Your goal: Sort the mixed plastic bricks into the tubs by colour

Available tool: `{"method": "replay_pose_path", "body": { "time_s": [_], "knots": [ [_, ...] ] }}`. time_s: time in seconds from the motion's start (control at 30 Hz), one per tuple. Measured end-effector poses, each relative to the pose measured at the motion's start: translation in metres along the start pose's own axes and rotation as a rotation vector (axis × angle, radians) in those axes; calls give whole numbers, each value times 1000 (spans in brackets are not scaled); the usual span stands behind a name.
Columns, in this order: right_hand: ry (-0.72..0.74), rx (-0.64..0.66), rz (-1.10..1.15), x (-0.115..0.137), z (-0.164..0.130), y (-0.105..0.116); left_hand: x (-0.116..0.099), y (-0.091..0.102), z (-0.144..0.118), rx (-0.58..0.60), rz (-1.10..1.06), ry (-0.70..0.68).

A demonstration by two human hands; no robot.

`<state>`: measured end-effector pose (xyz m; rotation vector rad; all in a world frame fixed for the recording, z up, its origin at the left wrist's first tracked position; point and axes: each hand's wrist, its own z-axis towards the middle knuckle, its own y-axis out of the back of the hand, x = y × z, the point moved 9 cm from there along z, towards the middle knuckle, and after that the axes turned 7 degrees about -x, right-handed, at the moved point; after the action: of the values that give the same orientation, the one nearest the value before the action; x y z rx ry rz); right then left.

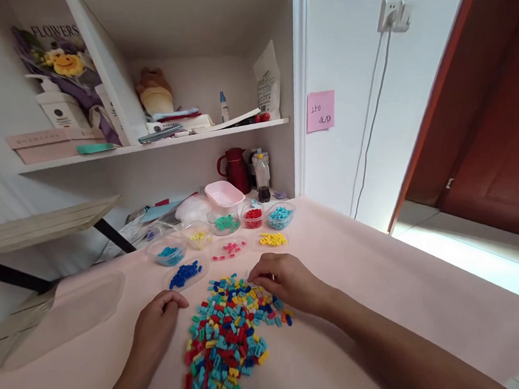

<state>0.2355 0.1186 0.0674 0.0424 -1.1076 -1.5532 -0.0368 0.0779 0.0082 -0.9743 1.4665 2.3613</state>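
Head: right hand [285,277] at brick pile [228,337], left hand [158,316] beside; both curled, can't tell grip. Likely picking; next needs precise pinch.

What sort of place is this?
Probably a room in a home: what looks like a plush toy sits on a shelf, a dark red jug stands below it, and a pink note is stuck to the wall.

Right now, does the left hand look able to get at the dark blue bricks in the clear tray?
Probably yes: the left hand is near, only bare pink tabletop shows between it and the dark blue bricks, and nothing seems to cover the clear tray.
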Motion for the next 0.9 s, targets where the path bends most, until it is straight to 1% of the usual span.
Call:
{"method": "replay_pose_path", "body": {
  "time_s": [0.13,0.23,0.3,0.43,0.5,0.6,0.7,0.83,0.9],
  "knots": [
    [54,65,-52,0,-4,-15,0,-1,1,0,6,11],
    [77,82,-67,1,-6,-19,0,-1,1,-2,5,13],
    [84,79,-66,2,-6,-17,1,-1,1,-4,6,13],
    [84,82,-28,3,-3,-6,2,-1,2,-4,-8,2],
    [60,102,-21,0,-3,1,3,-2,2,5,-9,3],
    [-21,157,-68,-12,-3,10,4,-2,2,10,0,20],
    [-97,241,-113,-25,-7,16,2,-1,1,2,11,17],
    [-137,375,-121,-38,-15,11,-1,-1,1,5,13,12],
    [-136,415,-121,-40,-18,6,-3,0,1,-1,18,14]
  ]
}}
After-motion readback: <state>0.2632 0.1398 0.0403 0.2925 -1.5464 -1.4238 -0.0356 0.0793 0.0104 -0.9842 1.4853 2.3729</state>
